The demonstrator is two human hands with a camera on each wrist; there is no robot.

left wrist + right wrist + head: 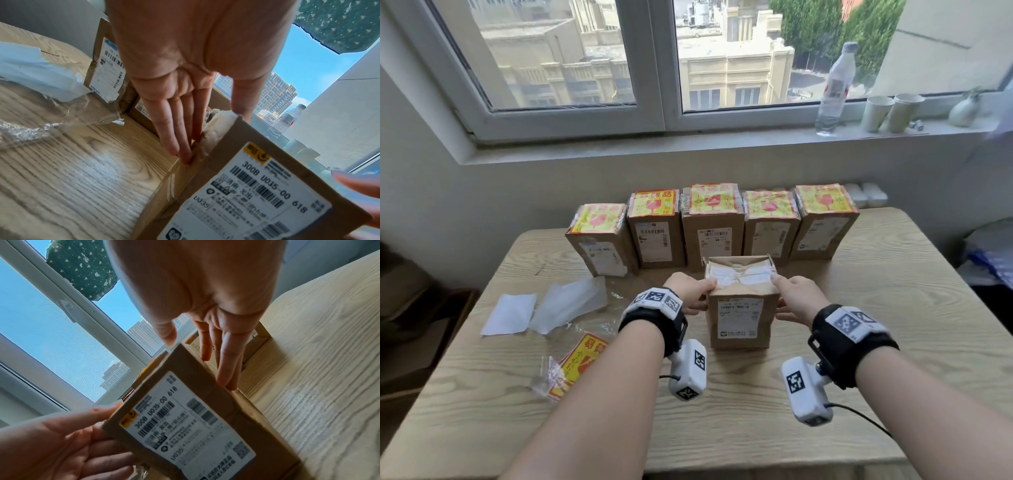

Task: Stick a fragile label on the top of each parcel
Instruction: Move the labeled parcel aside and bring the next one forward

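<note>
Wooden table (859,308): left hand (690,294) and right hand (796,301), fingers straight, steady unlabelled parcel (741,301); its taped top seems wrinkled, so flatten before labelling.

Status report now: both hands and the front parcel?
Both hands flat against unlabelled front parcel. Five parcels behind labelled. Label stack lies left. Nothing blocking.

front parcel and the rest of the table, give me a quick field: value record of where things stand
front parcel: upright on the table, top bare, no fragile label
left hand: straight fingers flat against its left side, thumb at the top edge
right hand: straight fingers against its right side, thumb near the top corner
back row: five parcels, each with a fragile label on top
spare labels: in a clear bag, table left
backing sheets: lying left of the parcels
</note>
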